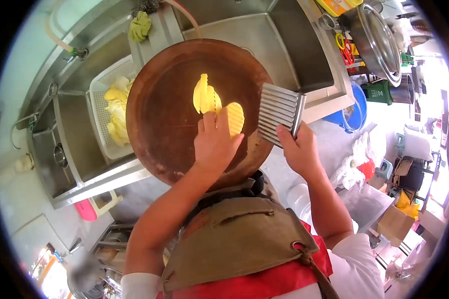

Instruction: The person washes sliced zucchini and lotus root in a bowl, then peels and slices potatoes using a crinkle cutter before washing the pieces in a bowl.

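My right hand [301, 148] grips a metal crinkle cutter [280, 110], its ridged face turned up, at the right edge of a round brown wooden chopping board [169, 104]. My left hand [215, 144] is over the board's middle, its fingers closed down on yellow crinkle-cut slices that look like potato. One wavy slice [235, 118] shows beside the index finger, above the thumb. More yellow slices [205, 95] lie just beyond the fingertips. How firmly the fingers hold the slices is partly hidden.
The board rests across a steel sink unit [304, 50]. At its left, a white perforated basket [100, 99] contains yellow pieces [117, 109]. A green cloth [140, 27] lies on the sink divider. A blue bucket [356, 109] stands on the floor at right, near a lidded steel pot [379, 45].
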The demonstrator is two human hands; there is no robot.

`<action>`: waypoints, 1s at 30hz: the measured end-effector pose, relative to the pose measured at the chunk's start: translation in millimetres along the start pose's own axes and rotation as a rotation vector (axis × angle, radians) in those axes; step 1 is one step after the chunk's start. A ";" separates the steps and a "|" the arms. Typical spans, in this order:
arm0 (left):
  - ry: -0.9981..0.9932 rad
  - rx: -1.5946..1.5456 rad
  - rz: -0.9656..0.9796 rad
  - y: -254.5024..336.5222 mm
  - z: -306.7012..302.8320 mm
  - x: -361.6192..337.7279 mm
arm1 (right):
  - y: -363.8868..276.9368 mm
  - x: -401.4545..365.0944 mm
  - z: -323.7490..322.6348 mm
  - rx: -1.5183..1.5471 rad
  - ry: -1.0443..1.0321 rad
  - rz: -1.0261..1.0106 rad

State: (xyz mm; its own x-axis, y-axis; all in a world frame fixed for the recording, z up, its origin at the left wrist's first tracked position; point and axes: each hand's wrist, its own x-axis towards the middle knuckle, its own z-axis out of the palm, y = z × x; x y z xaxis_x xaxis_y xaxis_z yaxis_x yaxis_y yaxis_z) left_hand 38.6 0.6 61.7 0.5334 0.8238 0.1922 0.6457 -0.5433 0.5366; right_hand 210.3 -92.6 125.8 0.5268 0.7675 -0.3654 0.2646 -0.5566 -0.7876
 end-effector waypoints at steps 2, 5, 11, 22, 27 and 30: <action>0.071 -0.057 -0.003 3.6 10.2 -4.6 | 1.9 1.6 2.8 -0.012 0.006 -0.058; 0.010 -0.253 -0.188 -15.5 6.8 -30.2 | -2.8 4.9 9.0 0.041 -0.020 -0.152; 0.054 -0.117 -0.240 -82.8 -54.8 -76.5 | -5.1 11.6 52.0 -0.118 -0.223 -0.255; 0.055 0.052 -0.084 -64.2 -39.1 -28.8 | -22.7 20.5 65.9 -0.111 -0.168 -0.297; 0.060 -0.434 -0.811 -81.0 -58.3 -38.5 | -34.7 18.0 101.4 -0.339 -0.254 -0.293; 0.149 -0.921 -1.159 -87.2 -68.6 -58.0 | -38.1 23.9 119.7 -0.413 -0.350 -0.333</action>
State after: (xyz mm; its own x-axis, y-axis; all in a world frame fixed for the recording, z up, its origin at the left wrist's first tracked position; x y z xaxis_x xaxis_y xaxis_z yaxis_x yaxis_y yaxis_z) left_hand -86.1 11.3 60.1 -0.1197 0.7546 -0.6452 0.0669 0.6545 0.7531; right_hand 116.1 -15.0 87.6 0.0857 0.9403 -0.3293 0.6955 -0.2931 -0.6561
